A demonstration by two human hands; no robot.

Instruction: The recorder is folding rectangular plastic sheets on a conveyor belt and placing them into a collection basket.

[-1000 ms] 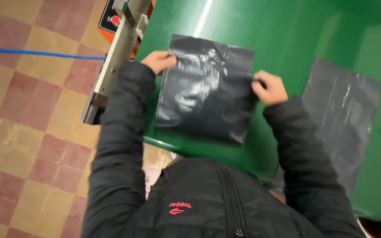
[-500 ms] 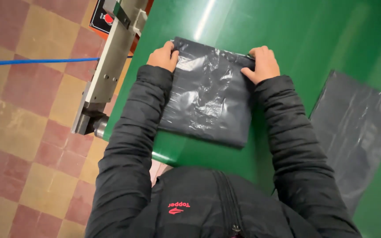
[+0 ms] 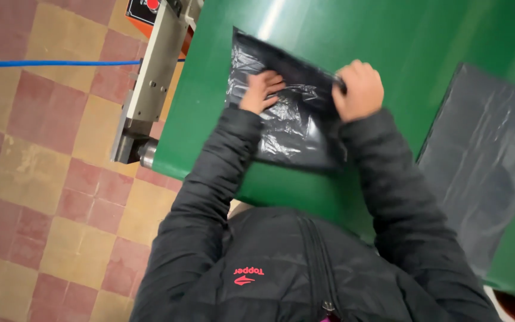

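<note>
I am pressing my flat, open left hand (image 3: 261, 89) on the black plastic bag (image 3: 287, 128); my right hand (image 3: 359, 89) is gripping its folded far edge on the green desk (image 3: 353, 30).

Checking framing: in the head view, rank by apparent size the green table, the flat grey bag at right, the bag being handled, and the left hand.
1. green table
2. flat grey bag
3. bag being handled
4. left hand

My right hand (image 3: 360, 89) hides its fingers in the black bag's (image 3: 287, 119) fold; the desk (image 3: 353, 30) runs off-frame.
</note>
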